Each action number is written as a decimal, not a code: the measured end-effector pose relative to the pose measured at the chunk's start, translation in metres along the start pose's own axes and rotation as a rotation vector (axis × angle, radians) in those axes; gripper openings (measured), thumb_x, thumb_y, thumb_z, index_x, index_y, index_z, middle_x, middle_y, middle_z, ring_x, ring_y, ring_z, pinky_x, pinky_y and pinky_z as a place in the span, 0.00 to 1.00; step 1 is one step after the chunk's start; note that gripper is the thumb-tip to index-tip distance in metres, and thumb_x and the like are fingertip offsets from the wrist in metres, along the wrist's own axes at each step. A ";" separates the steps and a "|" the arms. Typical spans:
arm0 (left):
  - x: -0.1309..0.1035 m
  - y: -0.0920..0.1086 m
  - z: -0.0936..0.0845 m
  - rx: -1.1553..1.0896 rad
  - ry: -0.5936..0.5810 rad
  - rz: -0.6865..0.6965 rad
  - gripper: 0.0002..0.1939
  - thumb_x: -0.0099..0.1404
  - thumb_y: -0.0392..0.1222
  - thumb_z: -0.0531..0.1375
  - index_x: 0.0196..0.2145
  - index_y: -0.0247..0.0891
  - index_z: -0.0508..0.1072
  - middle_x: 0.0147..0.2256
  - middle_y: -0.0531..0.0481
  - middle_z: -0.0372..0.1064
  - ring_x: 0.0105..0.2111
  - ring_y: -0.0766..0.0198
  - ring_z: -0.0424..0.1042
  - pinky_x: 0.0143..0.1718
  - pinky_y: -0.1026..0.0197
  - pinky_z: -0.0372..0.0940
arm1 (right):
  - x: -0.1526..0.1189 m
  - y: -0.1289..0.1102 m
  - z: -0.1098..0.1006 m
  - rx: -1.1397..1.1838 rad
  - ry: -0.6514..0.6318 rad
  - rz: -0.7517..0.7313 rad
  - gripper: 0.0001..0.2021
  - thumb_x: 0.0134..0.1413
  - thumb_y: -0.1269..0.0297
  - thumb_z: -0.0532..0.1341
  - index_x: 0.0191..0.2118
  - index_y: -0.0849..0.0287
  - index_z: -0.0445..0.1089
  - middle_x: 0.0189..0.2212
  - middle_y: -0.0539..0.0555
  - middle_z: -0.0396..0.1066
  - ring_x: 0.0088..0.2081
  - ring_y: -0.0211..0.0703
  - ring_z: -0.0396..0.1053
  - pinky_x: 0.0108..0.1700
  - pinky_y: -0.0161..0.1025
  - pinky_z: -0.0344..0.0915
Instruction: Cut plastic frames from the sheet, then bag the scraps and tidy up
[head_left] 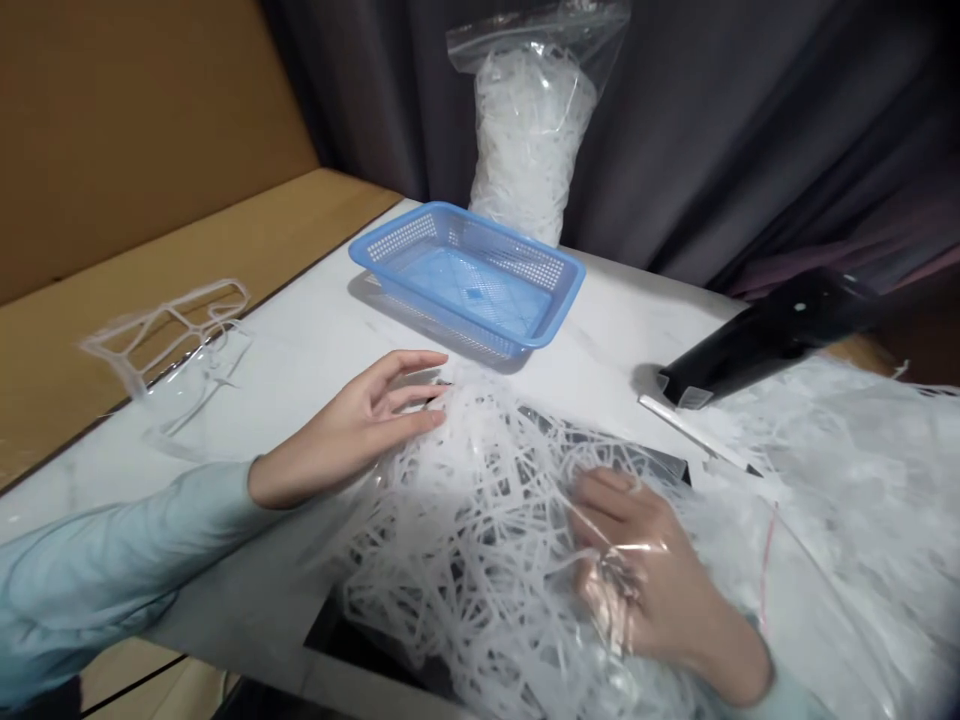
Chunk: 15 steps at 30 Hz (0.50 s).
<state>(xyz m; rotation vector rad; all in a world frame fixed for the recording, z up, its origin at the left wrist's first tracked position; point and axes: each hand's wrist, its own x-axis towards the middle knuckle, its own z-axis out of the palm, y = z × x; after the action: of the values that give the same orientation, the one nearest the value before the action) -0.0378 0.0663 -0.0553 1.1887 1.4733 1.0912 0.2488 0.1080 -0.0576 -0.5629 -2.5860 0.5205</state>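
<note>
A heap of thin white plastic pieces lies in a clear bag at the centre front, over a black flat object. My left hand rests at the heap's upper left edge, its fingers apart and nothing gripped. On the right side of the heap my right hand is under clear plastic film, its fingers curled against the white pieces. What those fingers hold, if anything, is hidden.
Behind the heap is a blue basket with nothing in it. A full zip bag stands behind it. A black cylindrical object and more bagged white pieces are at the right. Clear plastic frames lie left.
</note>
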 end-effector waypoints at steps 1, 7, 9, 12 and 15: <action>0.000 0.001 0.000 -0.036 0.001 -0.021 0.27 0.59 0.49 0.66 0.54 0.43 0.65 0.63 0.43 0.58 0.60 0.46 0.63 0.55 0.50 0.68 | 0.002 -0.001 0.000 -0.003 0.000 -0.003 0.09 0.51 0.72 0.51 0.22 0.56 0.55 0.21 0.49 0.58 0.25 0.39 0.59 0.31 0.39 0.57; 0.003 -0.005 -0.004 -0.015 -0.011 -0.120 0.31 0.54 0.50 0.70 0.53 0.39 0.69 0.59 0.41 0.64 0.57 0.48 0.67 0.56 0.47 0.67 | -0.001 -0.005 0.006 -0.081 -0.002 0.108 0.11 0.62 0.70 0.51 0.27 0.56 0.57 0.18 0.44 0.57 0.19 0.33 0.56 0.24 0.34 0.53; 0.005 -0.008 -0.006 0.014 -0.025 -0.120 0.33 0.54 0.51 0.70 0.54 0.39 0.68 0.59 0.40 0.64 0.54 0.49 0.69 0.55 0.46 0.67 | -0.004 -0.006 0.008 -0.073 0.003 0.165 0.04 0.62 0.67 0.53 0.35 0.57 0.62 0.19 0.44 0.60 0.18 0.34 0.58 0.23 0.34 0.56; 0.006 -0.011 -0.007 0.043 -0.082 -0.137 0.35 0.54 0.53 0.70 0.56 0.38 0.67 0.56 0.40 0.67 0.49 0.53 0.71 0.53 0.47 0.68 | -0.005 -0.005 0.008 -0.063 -0.006 0.212 0.16 0.62 0.63 0.56 0.54 0.60 0.63 0.29 0.50 0.72 0.18 0.35 0.62 0.24 0.37 0.65; 0.005 -0.011 -0.006 0.064 -0.115 -0.164 0.37 0.56 0.55 0.68 0.57 0.36 0.65 0.52 0.41 0.69 0.46 0.55 0.72 0.52 0.48 0.68 | -0.005 -0.004 0.008 -0.091 -0.045 0.224 0.29 0.62 0.60 0.57 0.66 0.57 0.53 0.52 0.62 0.69 0.22 0.36 0.68 0.29 0.42 0.73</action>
<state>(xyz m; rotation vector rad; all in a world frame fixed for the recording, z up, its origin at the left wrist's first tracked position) -0.0457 0.0693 -0.0657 1.1340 1.4968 0.8576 0.2479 0.1003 -0.0644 -0.8885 -2.6144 0.4935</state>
